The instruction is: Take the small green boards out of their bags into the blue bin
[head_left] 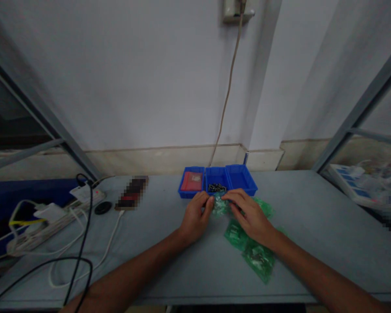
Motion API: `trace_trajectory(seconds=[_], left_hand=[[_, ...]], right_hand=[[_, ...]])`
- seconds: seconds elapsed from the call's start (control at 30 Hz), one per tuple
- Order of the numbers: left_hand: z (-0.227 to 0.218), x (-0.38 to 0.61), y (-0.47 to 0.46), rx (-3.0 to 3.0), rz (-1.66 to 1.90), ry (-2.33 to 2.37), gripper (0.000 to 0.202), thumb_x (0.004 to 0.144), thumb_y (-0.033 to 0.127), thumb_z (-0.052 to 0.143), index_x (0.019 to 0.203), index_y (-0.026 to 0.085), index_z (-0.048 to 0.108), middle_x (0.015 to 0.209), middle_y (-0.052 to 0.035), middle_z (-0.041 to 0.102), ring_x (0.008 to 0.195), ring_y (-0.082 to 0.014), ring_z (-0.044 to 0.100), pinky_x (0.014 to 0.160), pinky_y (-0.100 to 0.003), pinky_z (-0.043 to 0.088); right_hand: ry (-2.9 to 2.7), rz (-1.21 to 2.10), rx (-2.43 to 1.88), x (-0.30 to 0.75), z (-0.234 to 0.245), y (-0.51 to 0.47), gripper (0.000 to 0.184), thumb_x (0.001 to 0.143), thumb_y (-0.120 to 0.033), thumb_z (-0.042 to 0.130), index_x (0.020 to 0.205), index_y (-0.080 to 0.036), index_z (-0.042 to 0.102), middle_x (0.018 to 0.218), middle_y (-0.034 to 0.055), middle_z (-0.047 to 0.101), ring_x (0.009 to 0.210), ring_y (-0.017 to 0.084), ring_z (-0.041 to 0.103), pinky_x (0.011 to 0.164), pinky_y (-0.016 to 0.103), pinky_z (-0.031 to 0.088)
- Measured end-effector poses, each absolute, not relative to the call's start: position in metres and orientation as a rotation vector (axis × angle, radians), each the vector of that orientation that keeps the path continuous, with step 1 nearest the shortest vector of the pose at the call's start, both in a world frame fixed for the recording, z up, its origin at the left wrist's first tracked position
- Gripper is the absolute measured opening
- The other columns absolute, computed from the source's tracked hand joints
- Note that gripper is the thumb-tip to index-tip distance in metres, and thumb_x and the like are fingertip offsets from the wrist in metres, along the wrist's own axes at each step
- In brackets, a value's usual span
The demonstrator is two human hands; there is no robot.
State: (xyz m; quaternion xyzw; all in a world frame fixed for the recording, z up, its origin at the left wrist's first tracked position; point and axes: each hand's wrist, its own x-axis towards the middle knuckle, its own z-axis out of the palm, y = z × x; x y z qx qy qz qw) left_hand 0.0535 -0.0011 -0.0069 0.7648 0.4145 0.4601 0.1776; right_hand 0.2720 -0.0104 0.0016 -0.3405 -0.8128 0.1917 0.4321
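Between my two hands is a small green plastic bag (pixel 220 205) with something shiny inside that I cannot make out. My left hand (pixel 197 215) pinches its left edge between thumb and fingers. On the other side my right hand (pixel 247 213) has its fingers closed on the bag's right edge. More green plastic bags (pixel 259 261) with small contents lie under and in front of my right wrist. Just beyond my hands stand three blue bins. The left bin (pixel 181 191) holds a red packet (pixel 191 181), and the middle bin (pixel 216 171) holds small dark and silvery parts (pixel 217 188).
The right blue bin (pixel 241 176) touches the middle one. At the left lie a power strip (pixel 52 224) with plugs, black and white cables, a black round disc (pixel 103 208) and a blurred-out device (pixel 132 192). A wall rises behind the table (pixel 169 269), with metal posts either side.
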Motion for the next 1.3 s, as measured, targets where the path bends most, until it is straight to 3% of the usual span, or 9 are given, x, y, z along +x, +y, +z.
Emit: trace_trajectory(seconds=[0.13, 0.23, 0.33, 0.43, 0.6, 0.77, 0.9, 1.1, 1.3], left_hand=[[-0.008, 0.052, 0.001, 2.142, 1.274, 1.172, 0.042, 0.113, 0.041, 0.041, 0.078, 0.02, 0.052, 0.078, -0.0006, 0.054, 0.075, -0.0172, 0.051, 0.07, -0.03, 0.04], [-0.007, 0.051, -0.001, 2.189, 1.217, 1.111, 0.045, 0.114, 0.043, 0.037, 0.081, 0.02, 0.058, 0.082, -0.0027, 0.059, 0.081, -0.0189, 0.054, 0.076, -0.032, 0.042], [-0.005, 0.05, -0.003, 2.281, 1.159, 0.993, 0.051, 0.115, 0.04, 0.028, 0.087, 0.02, 0.065, 0.088, -0.0051, 0.064, 0.087, -0.0203, 0.058, 0.085, -0.035, 0.044], [-0.005, 0.05, -0.004, 2.4, 1.106, 0.922, 0.05, 0.116, 0.038, 0.026, 0.093, 0.02, 0.066, 0.09, -0.0063, 0.066, 0.09, -0.0214, 0.059, 0.089, -0.038, 0.045], [-0.005, 0.053, -0.006, 2.536, 1.01, 0.896, 0.033, 0.113, 0.035, 0.042, 0.097, 0.02, 0.067, 0.091, -0.0073, 0.068, 0.089, -0.0224, 0.059, 0.087, -0.038, 0.047], [0.004, 0.054, -0.013, 2.625, 0.832, 0.704, 0.026, 0.108, 0.037, 0.054, 0.122, 0.024, 0.071, 0.114, -0.0099, 0.072, 0.107, -0.0247, 0.064, 0.099, -0.042, 0.05], [0.008, 0.054, -0.02, 2.669, 0.73, 0.592, 0.041, 0.098, 0.048, 0.07, 0.137, 0.034, 0.069, 0.136, -0.0109, 0.066, 0.12, -0.0288, 0.063, 0.106, -0.046, 0.05], [0.004, 0.056, -0.021, 2.715, 0.681, 0.557, 0.051, 0.089, 0.061, 0.077, 0.129, 0.032, 0.072, 0.143, -0.0101, 0.065, 0.127, -0.0313, 0.06, 0.108, -0.047, 0.047], [-0.004, 0.057, -0.016, 2.673, 0.673, 0.603, 0.054, 0.086, 0.066, 0.077, 0.119, 0.023, 0.068, 0.137, -0.0117, 0.068, 0.126, -0.0304, 0.061, 0.107, -0.044, 0.045]], right_hand=[[-2.08, 0.458, -0.874, 0.273, 0.004, -0.01, 0.038, 0.103, -0.019, 0.058, 0.138, -0.031, 0.062, 0.137, 0.0114, 0.06, 0.129, 0.03, 0.06, 0.108, 0.048, 0.052], [-2.053, 0.448, -0.889, 0.271, 0.005, -0.011, 0.023, 0.105, -0.025, 0.059, 0.125, -0.028, 0.068, 0.132, 0.0111, 0.064, 0.124, 0.03, 0.063, 0.106, 0.047, 0.052], [-1.944, 0.526, -0.991, 0.269, 0.005, -0.011, 0.018, 0.108, -0.035, 0.054, 0.102, -0.026, 0.068, 0.094, 0.0052, 0.071, 0.09, 0.024, 0.07, 0.086, 0.039, 0.056], [-1.767, 0.686, -1.12, 0.269, 0.002, -0.007, 0.027, 0.109, -0.046, 0.052, 0.093, -0.025, 0.062, 0.065, -0.0023, 0.059, 0.058, 0.018, 0.058, 0.058, 0.03, 0.048], [-1.425, 0.924, -1.128, 0.273, -0.001, 0.005, 0.044, 0.1, -0.059, 0.061, 0.129, -0.027, 0.053, 0.063, -0.006, 0.057, 0.041, 0.014, 0.045, 0.039, 0.026, 0.033], [-1.217, 0.902, -1.111, 0.28, 0.005, 0.011, 0.048, 0.095, -0.057, 0.068, 0.129, -0.027, 0.052, 0.06, -0.0076, 0.052, 0.04, 0.013, 0.04, 0.036, 0.024, 0.031], [-1.141, 0.848, -1.102, 0.285, 0.009, 0.013, 0.054, 0.093, -0.057, 0.071, 0.132, -0.026, 0.05, 0.058, -0.0086, 0.052, 0.041, 0.012, 0.042, 0.036, 0.022, 0.032], [-1.082, 0.818, -1.092, 0.291, 0.005, 0.023, 0.064, 0.088, -0.061, 0.075, 0.134, -0.026, 0.048, 0.063, -0.008, 0.062, 0.036, 0.01, 0.041, 0.033, 0.02, 0.033], [-1.091, 0.938, -1.126, 0.289, -0.004, 0.025, 0.078, 0.09, -0.064, 0.07, 0.148, -0.024, 0.038, 0.083, 0.0006, 0.077, 0.034, 0.009, 0.039, 0.031, 0.023, 0.037]])
